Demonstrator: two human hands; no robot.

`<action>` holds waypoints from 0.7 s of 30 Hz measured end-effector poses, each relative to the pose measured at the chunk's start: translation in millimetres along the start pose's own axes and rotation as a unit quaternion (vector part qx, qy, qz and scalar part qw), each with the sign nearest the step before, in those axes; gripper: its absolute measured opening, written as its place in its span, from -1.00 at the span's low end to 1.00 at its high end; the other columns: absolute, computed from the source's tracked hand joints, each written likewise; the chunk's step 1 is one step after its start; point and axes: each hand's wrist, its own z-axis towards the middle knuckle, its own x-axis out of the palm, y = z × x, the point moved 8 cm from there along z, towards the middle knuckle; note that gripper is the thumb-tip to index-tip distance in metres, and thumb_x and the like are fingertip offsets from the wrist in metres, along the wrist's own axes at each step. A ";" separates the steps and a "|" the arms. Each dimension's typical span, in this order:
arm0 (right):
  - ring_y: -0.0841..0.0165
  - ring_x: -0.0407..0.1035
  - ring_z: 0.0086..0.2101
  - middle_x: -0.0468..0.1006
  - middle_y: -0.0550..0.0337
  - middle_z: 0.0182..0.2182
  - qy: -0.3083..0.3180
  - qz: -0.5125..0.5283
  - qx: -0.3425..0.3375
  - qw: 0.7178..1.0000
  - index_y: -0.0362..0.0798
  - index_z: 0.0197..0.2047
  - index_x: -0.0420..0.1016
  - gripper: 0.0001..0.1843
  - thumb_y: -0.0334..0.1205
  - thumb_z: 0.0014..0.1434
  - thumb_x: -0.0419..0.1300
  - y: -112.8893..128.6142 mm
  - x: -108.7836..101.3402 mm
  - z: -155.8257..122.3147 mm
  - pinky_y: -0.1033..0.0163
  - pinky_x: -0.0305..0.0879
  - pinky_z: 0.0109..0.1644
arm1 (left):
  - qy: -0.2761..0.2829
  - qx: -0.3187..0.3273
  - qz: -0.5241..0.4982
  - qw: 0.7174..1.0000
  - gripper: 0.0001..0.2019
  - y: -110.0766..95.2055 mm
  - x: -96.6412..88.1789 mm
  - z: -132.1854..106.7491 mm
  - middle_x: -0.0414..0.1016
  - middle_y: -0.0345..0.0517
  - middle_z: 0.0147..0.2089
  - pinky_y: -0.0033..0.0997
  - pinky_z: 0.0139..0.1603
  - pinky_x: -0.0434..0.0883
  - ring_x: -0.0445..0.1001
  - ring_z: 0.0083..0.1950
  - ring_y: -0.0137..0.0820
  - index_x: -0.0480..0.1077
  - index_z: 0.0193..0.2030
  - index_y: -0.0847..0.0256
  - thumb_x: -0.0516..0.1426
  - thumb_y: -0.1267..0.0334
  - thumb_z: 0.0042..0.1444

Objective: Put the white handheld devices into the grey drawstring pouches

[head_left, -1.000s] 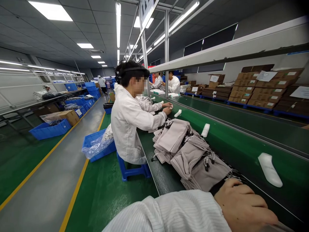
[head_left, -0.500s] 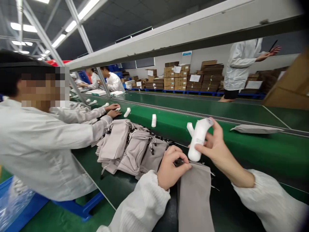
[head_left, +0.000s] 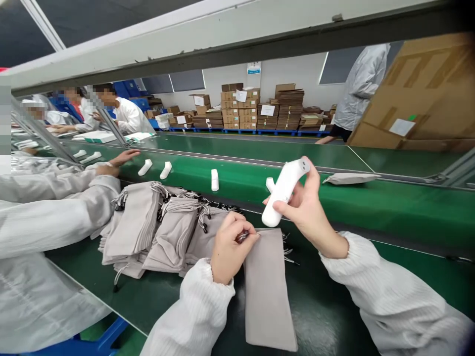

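My right hand [head_left: 306, 202] is closed round a white forehead thermometer [head_left: 284, 193], a smooth bent body with its angled head up and two dark spots on the end. The thermometer's rounded lower end hangs just above the mouth of a grey drawstring pouch [head_left: 269, 291]. Thumb and fingertips of my left hand [head_left: 232, 244] pinch the pouch's upper left corner. The pouch lies flat on the dark bench, its cord ends sticking out at the right. Beside my left hand lie piles of similar grey pouches [head_left: 166, 232] with black cord stoppers.
Several white thermometers [head_left: 214, 180] lie along the green conveyor belt [head_left: 237, 170]. A single grey pouch [head_left: 351, 178] rests at the belt's far side. On the left a co-worker's hand [head_left: 124, 157] reaches over the belt. A metal beam [head_left: 208, 42] crosses overhead; large cartons [head_left: 426, 94] stand at right.
My view has turned right. My right hand has tilted the thermometer so its end face shows more. The pouch stays pinched in my left hand. The co-worker's hand has stretched farther over the belt.
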 end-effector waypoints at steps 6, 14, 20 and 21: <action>0.28 0.53 -0.22 0.14 -0.04 0.32 0.062 -0.033 0.044 0.997 0.36 0.42 -0.40 0.14 -0.14 0.10 0.38 -22.6 17.1 -7.2 0.11 0.56 -0.14 | 0.008 -0.028 -0.043 0.999 -0.91 -5.9 -2.9 1.2 0.26 -0.17 -0.24 -0.49 -0.41 0.22 0.25 -0.36 -0.50 0.46 -0.42 0.21 0.26 0.38 0.07; 0.27 0.42 -0.06 0.52 0.10 -0.06 0.253 -0.197 0.035 0.947 0.03 0.10 0.46 -0.64 -0.01 0.45 -0.04 -19.9 39.9 -15.7 0.13 0.33 0.07 | -0.108 -0.048 -0.125 0.985 -0.89 -6.6 -20.6 8.4 0.32 -0.15 -0.12 -0.51 -0.38 0.28 0.28 -0.35 -0.53 0.45 -0.38 0.21 0.30 0.31 0.08; 0.46 0.20 -0.47 0.36 0.26 -0.47 0.335 -0.199 0.077 0.918 -0.08 -0.27 0.46 -0.63 0.00 0.42 0.02 3.2 10.7 -12.6 0.33 0.09 -0.41 | -0.194 -0.106 -0.262 0.939 -0.79 3.6 -64.3 19.7 0.24 -0.26 -0.39 -0.61 -0.59 0.07 0.08 -0.53 -0.62 0.40 -0.38 0.21 0.36 0.26 -0.02; 0.50 0.09 -0.55 0.24 0.31 -0.55 0.329 -0.162 0.089 0.926 -0.08 -0.33 0.43 -0.60 0.02 0.41 0.04 10.9 2.3 -10.9 0.33 -0.02 -0.47 | -0.208 -0.113 -0.288 0.928 -0.78 5.4 -70.5 21.1 0.18 -0.30 -0.44 -0.63 -0.61 0.02 0.04 -0.55 -0.63 0.40 -0.37 0.21 0.36 0.23 -0.02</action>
